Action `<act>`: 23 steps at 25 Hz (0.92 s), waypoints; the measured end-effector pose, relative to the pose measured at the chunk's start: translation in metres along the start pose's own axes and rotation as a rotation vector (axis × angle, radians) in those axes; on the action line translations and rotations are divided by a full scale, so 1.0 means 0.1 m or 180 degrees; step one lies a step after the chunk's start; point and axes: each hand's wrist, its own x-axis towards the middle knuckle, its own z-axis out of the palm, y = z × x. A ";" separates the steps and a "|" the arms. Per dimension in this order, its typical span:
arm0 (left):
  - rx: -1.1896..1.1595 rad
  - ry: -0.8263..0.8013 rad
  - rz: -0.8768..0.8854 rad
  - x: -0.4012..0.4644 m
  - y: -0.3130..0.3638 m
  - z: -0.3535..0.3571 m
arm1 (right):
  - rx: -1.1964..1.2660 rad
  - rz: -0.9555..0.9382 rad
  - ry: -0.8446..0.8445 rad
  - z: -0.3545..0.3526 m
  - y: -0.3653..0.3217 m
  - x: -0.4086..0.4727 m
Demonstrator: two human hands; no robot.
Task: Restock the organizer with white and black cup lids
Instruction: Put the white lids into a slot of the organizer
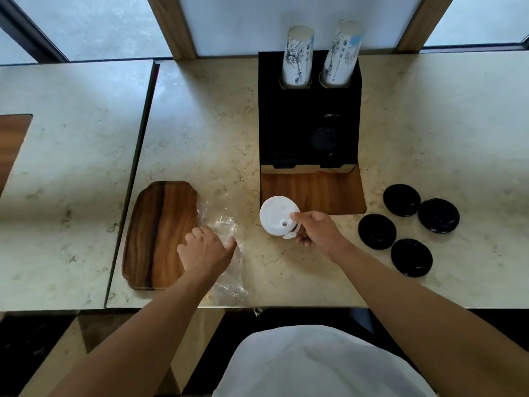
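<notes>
A black organizer (286,121) stands at the back of the marble counter, with two stacks of printed paper cups (297,57) in its rear holes. One black lid (324,138) lies in its right front slot. My right hand (316,229) is shut on a stack of white lids (277,214), held just in front of the organizer. Several loose black lids (402,200) lie on the counter to the right. My left hand (204,249) rests on a clear plastic bag (229,270), fingers curled into it.
A wooden tray (160,233) lies left of the bag. A wooden inlay (323,190) sits in the counter in front of the organizer. A seam (134,173) splits the counter from a second slab on the left. Windows run along the back.
</notes>
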 end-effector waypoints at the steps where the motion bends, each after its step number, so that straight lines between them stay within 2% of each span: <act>1: 0.0011 0.0029 0.0017 0.00 -0.01 0.00 | 0.0006 0.0007 -0.0004 0.03 0.00 0.00; 6: 0.0035 0.0372 0.0128 -0.02 -0.02 -0.10 | -0.0009 -0.0028 -0.0060 0.09 -0.02 -0.02; 8: -0.0366 0.0595 0.0138 -0.02 0.03 -0.17 | -0.0013 -0.0041 -0.0057 0.09 -0.03 -0.04; 9: -0.0897 0.0568 0.0067 -0.01 0.08 -0.21 | -0.0003 -0.0049 -0.0053 0.09 -0.04 -0.04; 10: -0.1703 0.0317 -0.0093 0.02 0.16 -0.26 | 0.0010 -0.0057 -0.0050 0.09 -0.05 -0.05; 12: -0.3656 -0.0663 -0.0581 0.06 0.36 -0.41 | 0.0005 -0.0073 -0.0058 0.09 -0.08 -0.06; 13: -0.4280 -0.1092 -0.0798 0.06 0.45 -0.49 | -0.0001 -0.0082 -0.0058 0.09 -0.09 -0.06; 14: -0.4567 -0.1373 -0.0875 0.07 0.54 -0.54 | 0.0004 -0.0097 -0.0047 0.09 -0.11 -0.06; 17: -0.5000 -0.1513 -0.0980 0.07 0.73 -0.63 | 0.0068 -0.0154 0.0000 0.06 -0.18 -0.03; 20: -0.5072 -0.1301 -0.1006 0.11 0.80 -0.71 | 0.0167 -0.0223 0.0014 0.03 -0.26 -0.01; 23: -0.4965 -0.1052 -0.0756 0.20 0.86 -0.81 | 0.0163 -0.0293 0.0085 0.03 -0.41 0.03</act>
